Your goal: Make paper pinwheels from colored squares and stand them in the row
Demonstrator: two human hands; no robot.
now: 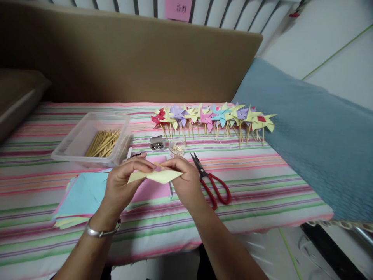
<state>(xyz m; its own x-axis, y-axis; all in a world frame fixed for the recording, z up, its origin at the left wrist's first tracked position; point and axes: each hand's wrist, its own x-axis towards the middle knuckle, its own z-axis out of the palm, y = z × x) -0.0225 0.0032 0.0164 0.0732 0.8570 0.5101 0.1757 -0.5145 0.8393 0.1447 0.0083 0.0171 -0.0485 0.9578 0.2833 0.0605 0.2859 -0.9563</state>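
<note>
A sheet of pale yellow paper [162, 177] is held up above the table, its edges bent. My left hand [126, 179] pinches its left side, and my right hand [184, 179] grips its right end. Part of the paper is hidden behind my fingers. Below it on the cloth lies a pink paper sheet [151, 190]. Red-handled scissors [211, 181] rest just right of my right hand, blades pointing away. A stack of coloured paper squares [83, 194], blue on top, lies left of my left hand.
A clear plastic box [68, 142] holds wooden sticks [103, 143]. Beside it are a small box of metal pins [157, 144] and a round clear cup [177, 148] of small pale pieces. Several paper pinwheels on sticks [206, 118] line the back right. Cardboard [140, 58] stands behind the striped cloth [262, 202].
</note>
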